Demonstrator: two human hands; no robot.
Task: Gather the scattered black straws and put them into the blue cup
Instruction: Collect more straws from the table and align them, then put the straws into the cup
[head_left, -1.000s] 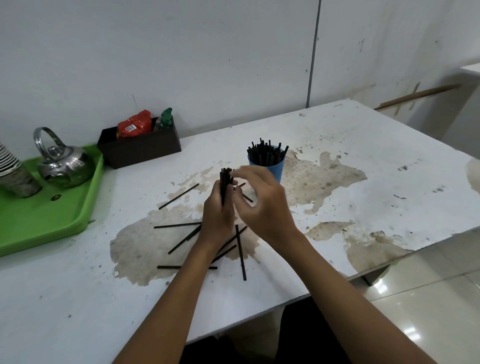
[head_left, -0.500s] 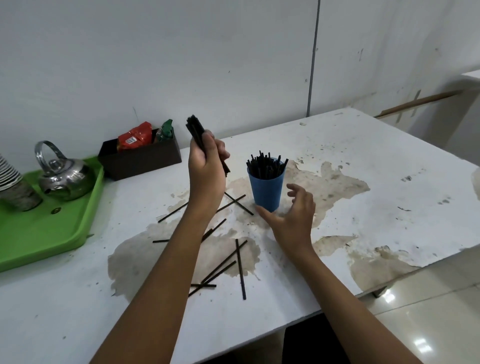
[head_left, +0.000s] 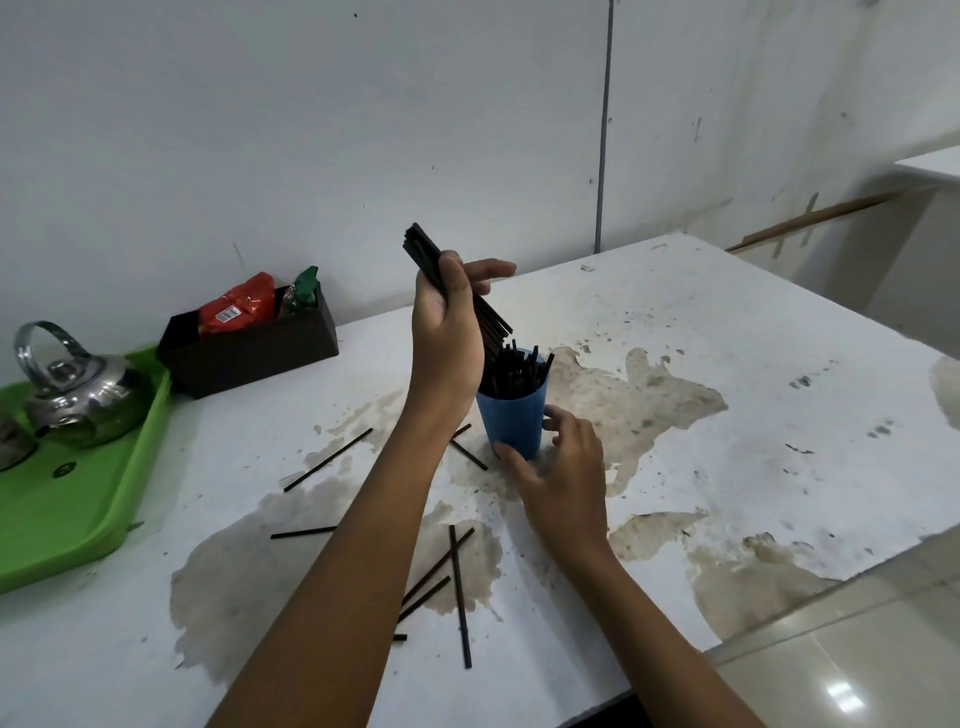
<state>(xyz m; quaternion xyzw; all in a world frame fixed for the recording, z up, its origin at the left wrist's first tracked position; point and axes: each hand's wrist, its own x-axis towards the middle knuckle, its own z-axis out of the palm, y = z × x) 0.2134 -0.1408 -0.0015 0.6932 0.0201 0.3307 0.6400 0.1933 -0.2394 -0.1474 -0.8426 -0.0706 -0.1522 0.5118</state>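
L fingers (head_left: 451, 291) grip straw bundle (head_left: 423, 249) over blue cup (head_left: 514, 423) | R fingers (head_left: 506, 454) curled round cup

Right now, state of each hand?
Left hand: gripping a bundle of black straws, tilted over the blue cup.
Right hand: thumb and fingers curled round the blue cup's base.
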